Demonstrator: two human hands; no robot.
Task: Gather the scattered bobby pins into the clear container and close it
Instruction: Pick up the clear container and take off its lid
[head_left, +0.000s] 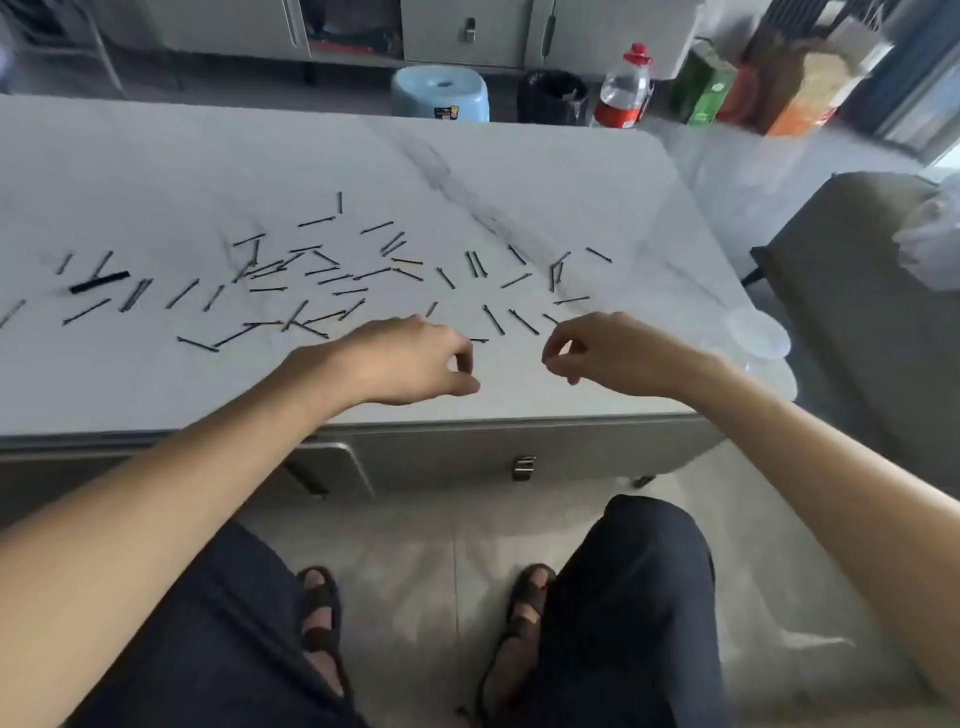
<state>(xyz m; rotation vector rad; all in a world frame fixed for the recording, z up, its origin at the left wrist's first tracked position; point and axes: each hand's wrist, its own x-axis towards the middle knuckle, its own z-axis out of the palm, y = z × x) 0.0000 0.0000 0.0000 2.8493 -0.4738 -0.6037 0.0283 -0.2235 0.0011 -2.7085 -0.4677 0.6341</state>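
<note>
Several black bobby pins (311, 270) lie scattered across the white marble table (156, 171), from its left edge to the right of centre. A thicker black piece (100, 282) lies at the left among them. The clear round container (756, 332) stands near the table's right front corner, open; a clear lid-like disc (769, 376) lies beside it. My left hand (410, 358) hovers near the front edge, fingers curled with thumb and forefinger close together. My right hand (608, 353) hovers beside it, fingers pinched. I cannot tell whether either hand holds a pin.
A soda bottle (623, 88) with a red cap stands at the far right edge. Beyond the table are a blue stool (440, 93), a black bin (553, 96) and boxes (706, 85). A grey chair (857, 291) stands to the right. My knees are below the table front.
</note>
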